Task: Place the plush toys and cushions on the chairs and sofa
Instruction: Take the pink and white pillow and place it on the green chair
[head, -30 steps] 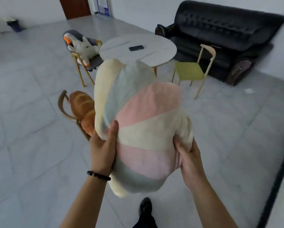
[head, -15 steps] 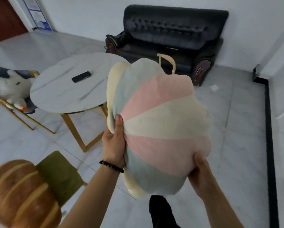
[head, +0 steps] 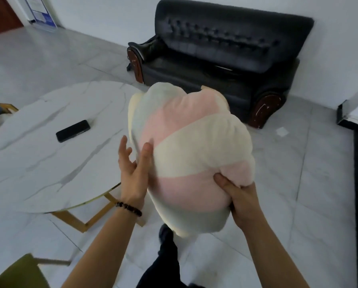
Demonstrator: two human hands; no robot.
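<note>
The pastel striped cushion (head: 194,154) hung in mid-air before the black sofa (head: 221,57). The right hand (head: 239,201) gripped its lower edge, fingers (head: 221,180) dug in; the left hand (head: 133,169) lay spread open against its side, beside the marble surface (head: 39,163).

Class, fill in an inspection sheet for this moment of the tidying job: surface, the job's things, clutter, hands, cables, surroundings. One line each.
Surface: round marble-look table on gold legs, standing on a pale tiled floor.
Job's things: pastel striped cushion held in the air; black sofa beyond it, seat bare; green chair at the bottom left corner.
Clutter: black phone lying flat on the table.
Hands: left hand open, fingers spread against the cushion's side; right hand gripping its lower edge.
Cables: nothing seen.
Surroundings: white walls, a poster near a brown door.
</note>
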